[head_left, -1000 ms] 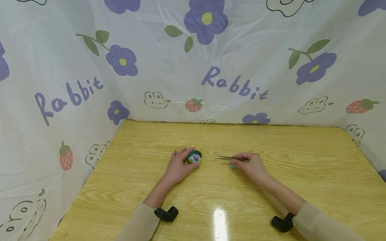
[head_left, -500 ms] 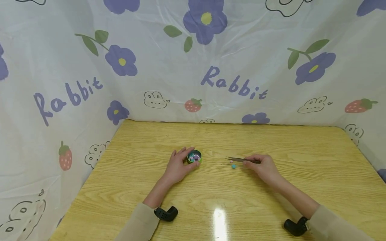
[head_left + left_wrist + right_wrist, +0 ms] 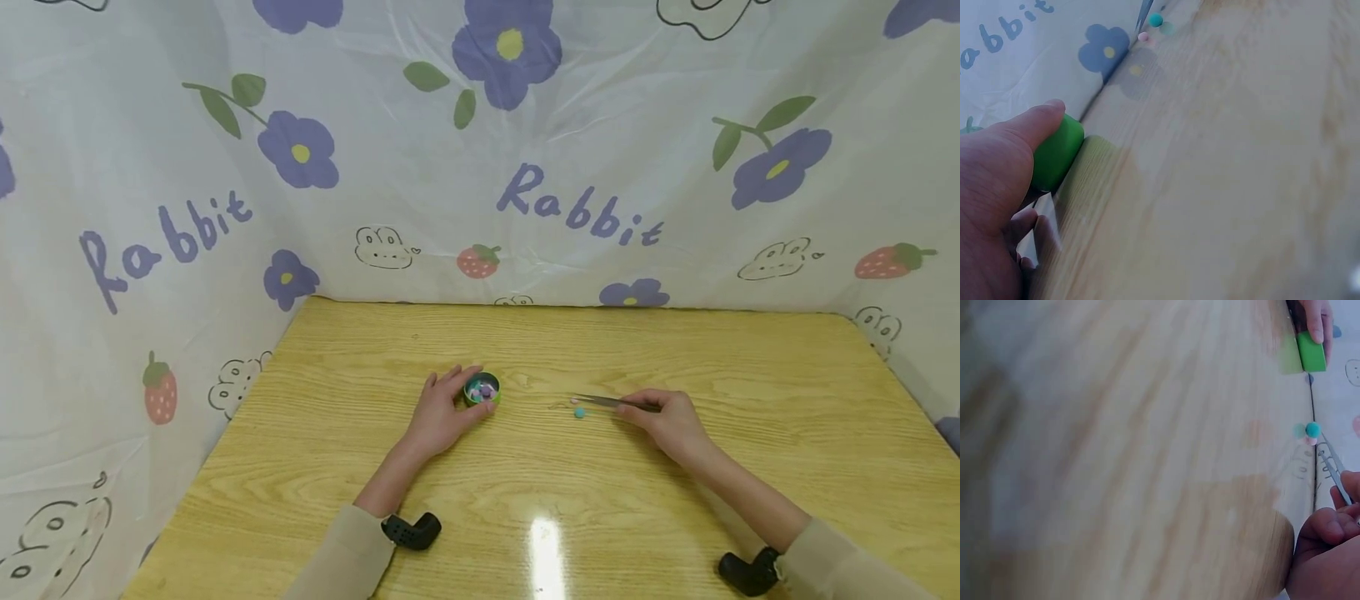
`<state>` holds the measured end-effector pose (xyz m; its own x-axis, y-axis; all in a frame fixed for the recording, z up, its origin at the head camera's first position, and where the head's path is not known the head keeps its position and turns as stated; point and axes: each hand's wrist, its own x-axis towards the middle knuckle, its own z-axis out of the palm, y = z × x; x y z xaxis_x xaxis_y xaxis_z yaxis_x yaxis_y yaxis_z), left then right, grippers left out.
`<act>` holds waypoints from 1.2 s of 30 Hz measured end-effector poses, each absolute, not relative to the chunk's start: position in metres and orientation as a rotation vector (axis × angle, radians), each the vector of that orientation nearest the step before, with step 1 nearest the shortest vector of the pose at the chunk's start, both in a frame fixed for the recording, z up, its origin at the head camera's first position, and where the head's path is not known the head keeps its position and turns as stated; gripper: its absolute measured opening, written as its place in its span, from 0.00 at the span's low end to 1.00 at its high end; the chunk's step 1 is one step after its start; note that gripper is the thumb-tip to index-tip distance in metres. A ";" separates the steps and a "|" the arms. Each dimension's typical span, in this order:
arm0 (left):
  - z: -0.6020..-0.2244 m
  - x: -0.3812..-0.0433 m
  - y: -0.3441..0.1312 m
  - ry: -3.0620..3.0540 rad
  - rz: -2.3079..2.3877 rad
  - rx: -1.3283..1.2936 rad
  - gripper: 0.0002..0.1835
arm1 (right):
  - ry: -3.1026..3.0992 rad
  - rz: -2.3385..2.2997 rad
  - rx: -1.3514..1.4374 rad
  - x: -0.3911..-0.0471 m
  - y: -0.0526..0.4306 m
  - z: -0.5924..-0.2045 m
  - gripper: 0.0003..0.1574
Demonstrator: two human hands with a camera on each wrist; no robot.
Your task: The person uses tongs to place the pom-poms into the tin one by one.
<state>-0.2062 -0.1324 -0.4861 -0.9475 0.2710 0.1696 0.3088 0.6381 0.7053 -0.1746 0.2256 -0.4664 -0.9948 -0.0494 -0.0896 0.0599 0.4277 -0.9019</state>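
My left hand holds a small green round tin on the table, fingers and thumb around its sides. Inside it lie several purple, pink and turquoise beads. My right hand pinches a pair of metal tweezers, which point left. Their tips are right at a small pink bead on the table. A larger turquoise bead lies just nearer to me. In the right wrist view, the slightly spread tweezer arms reach toward both beads.
The wood-grain table reaches back to a white curtain printed with flowers and rabbits. Black camera mounts sit on both wrists. A bright reflection shows on the near part of the table.
My right hand has moved to the right with the tweezers, uncovering the two loose beads. The tweezer tips now stand at the pink bead. My left hand stays at the tin.
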 end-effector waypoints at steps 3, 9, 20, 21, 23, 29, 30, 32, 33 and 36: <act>-0.486 -0.206 -0.133 -2.801 -1.214 -0.491 0.35 | 2.555 -1.634 0.018 -0.175 0.226 -0.468 0.17; -0.485 -0.206 -0.133 -2.791 -1.223 -0.494 0.35 | 2.550 -1.630 0.008 -0.174 0.225 -0.468 0.17; -0.482 -0.205 -0.132 -2.793 -1.240 -0.496 0.35 | 2.571 -1.607 -0.014 -0.174 0.225 -0.468 0.15; -0.482 -0.205 -0.132 -2.794 -1.236 -0.497 0.35 | 2.574 -1.604 -0.013 -0.174 0.225 -0.468 0.15; -0.482 -0.205 -0.132 -2.796 -1.232 -0.497 0.35 | 2.585 -1.599 -0.014 -0.174 0.225 -0.469 0.15; -0.483 -0.206 -0.132 -2.795 -1.234 -0.492 0.35 | 2.610 -1.612 -0.011 -0.172 0.223 -0.468 0.14; -0.483 -0.206 -0.132 -2.794 -1.234 -0.491 0.35 | 2.613 -1.612 -0.013 -0.172 0.223 -0.468 0.14; -0.483 -0.206 -0.132 -2.792 -1.234 -0.492 0.35 | 2.619 -1.613 -0.018 -0.171 0.223 -0.468 0.14; -0.484 -0.206 -0.132 -2.792 -1.232 -0.492 0.35 | 2.618 -1.613 -0.016 -0.171 0.223 -0.467 0.14; -0.484 -0.206 -0.132 -2.793 -1.231 -0.498 0.35 | 2.596 -1.620 -0.005 -0.171 0.224 -0.467 0.15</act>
<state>-0.2058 -0.1321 -0.4840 -0.9469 0.2715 0.1723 0.3103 0.6312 0.7109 -0.1711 0.2240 -0.4667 -0.9967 -0.0462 -0.0674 0.0402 0.4405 -0.8969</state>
